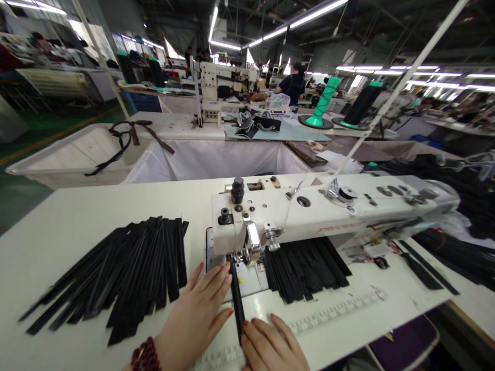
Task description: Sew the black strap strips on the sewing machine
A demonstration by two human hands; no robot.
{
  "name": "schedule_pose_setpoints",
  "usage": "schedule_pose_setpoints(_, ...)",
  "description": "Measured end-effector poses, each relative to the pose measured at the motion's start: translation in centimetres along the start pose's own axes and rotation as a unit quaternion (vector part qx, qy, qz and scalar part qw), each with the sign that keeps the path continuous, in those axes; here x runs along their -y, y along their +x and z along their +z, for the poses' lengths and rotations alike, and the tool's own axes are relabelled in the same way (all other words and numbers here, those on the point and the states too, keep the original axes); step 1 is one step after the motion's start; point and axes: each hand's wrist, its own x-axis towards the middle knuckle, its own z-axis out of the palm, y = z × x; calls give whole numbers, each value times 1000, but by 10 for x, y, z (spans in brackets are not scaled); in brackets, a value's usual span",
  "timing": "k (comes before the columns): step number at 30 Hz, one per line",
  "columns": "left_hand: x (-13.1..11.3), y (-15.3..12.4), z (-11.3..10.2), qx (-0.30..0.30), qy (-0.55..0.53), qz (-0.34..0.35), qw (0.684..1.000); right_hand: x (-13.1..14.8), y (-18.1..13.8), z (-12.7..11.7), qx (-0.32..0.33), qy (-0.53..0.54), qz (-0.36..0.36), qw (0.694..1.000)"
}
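A narrow black strip (236,296) lies on the white table and runs up under the presser foot of the white sewing machine (309,208). My left hand (197,314) rests flat beside the strip on its left, fingers stretched out and fingertips touching it. My right hand (270,345) lies at the strip's near end with its fingertips pressed on it. A fanned pile of black strips (124,270) spreads out to the left. A smaller stack of black strips (305,268) sits under the machine arm to the right.
A ruler printed on the table (336,312) runs along the front edge. More black strips (456,257) lie at the right. Behind the table stand a white cloth-lined bin (216,157), another sewing machine (224,87), thread cones (323,105), and people at work.
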Motion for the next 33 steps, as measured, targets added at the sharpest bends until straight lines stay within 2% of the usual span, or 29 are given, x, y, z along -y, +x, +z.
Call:
schedule_pose_setpoints(11,10,16,8,20,-2,-40,999,-14,16,2,91,22,-12,996)
schedule_pose_setpoints(26,22,26,11,45,-26,-40,998,-29,33,21,200,16,3,980)
schedule_pose_setpoints(33,24,29,8,28,-32,-23,999,-37,50,33,210,-16,-3,977)
